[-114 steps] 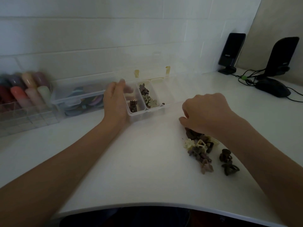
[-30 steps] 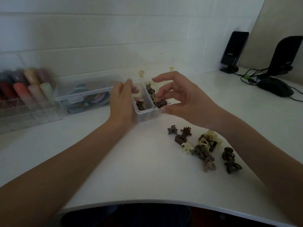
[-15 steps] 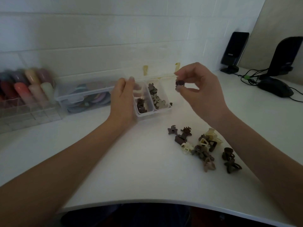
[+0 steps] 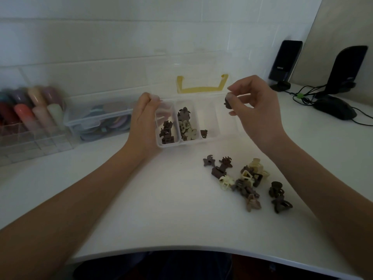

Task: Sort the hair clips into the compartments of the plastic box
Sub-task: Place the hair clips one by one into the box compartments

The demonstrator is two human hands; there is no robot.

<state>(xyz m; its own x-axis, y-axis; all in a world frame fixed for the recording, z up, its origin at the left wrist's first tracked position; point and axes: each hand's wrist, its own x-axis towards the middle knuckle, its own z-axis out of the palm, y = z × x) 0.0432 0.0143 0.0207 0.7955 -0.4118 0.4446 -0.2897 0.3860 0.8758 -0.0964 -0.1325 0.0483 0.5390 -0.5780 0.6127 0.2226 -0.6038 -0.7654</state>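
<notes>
right hand (image 4: pixel 256 110) – raised above the box's right end, pinching a dark clip (image 4: pixel 228 103) | left hand (image 4: pixel 144 122) – fingers curled over the box (image 4: pixel 210 139) left wall | box: brown clips far-left cell, brown and cream second, one third | pile (image 4: pixel 245 182) on table (image 4: pixel 161 199) in front

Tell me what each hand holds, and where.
Right hand pinches a dark clip at fingertips; left hand grips the box at its left end.
</notes>
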